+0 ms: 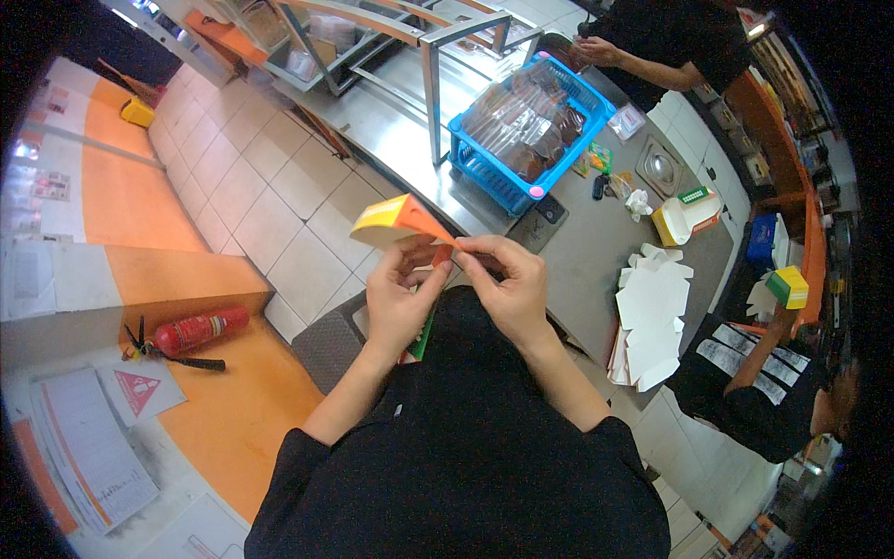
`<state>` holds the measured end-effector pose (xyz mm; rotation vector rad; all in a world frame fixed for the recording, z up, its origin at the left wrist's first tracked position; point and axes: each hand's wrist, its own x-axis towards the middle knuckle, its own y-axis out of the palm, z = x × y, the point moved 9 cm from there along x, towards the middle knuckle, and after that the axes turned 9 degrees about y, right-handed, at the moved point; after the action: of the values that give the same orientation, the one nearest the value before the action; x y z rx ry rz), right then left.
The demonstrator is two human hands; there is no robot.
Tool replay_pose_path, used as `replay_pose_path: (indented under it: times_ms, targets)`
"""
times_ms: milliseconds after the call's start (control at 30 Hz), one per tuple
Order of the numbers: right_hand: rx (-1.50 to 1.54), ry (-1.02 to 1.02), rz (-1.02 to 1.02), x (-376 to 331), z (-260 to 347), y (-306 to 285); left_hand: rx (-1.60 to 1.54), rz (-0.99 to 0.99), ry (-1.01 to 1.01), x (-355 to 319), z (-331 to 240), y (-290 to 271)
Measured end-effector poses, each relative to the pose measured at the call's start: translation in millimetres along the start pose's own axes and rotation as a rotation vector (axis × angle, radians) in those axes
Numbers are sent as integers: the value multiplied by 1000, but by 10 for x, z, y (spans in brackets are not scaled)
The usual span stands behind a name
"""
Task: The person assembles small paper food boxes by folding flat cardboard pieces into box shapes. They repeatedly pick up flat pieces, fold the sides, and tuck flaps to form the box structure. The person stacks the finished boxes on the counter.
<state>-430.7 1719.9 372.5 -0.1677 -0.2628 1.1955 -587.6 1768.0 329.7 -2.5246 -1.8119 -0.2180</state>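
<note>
In front of my chest is a thin card carton (396,216) in yellow, orange and green, partly folded. My left hand (399,291) pinches its lower part, and a green piece of it shows below that palm. With thumb and forefinger, my right hand (507,279) grips the orange edge close to the left fingertips. Both hands are closed on the same carton, and the fingers hide its folded middle. To the right of my hands, a stack of flat white carton blanks (652,312) lies on the grey table (582,252).
A blue plastic basket (517,197) full of clear-wrapped brown items stands ahead, beside a metal rack (433,98). An open carton (684,219) and a dark phone (540,224) lie on the table. One co-worker's hand (601,51) is at the basket; another holds a green-yellow carton (788,288). A red fire extinguisher (200,329) is at left.
</note>
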Motion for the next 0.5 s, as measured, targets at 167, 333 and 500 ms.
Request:
replay_pose_path:
  times_ms: [167, 333, 500]
  targets:
    - [140, 67, 55, 19, -69, 55, -204, 41, -241, 32, 202, -58]
    - [106, 30, 98, -3, -53, 112, -377, 40, -255, -7, 254, -28]
    - [160, 64, 88, -23, -65, 126, -422, 92, -284, -15, 299, -34]
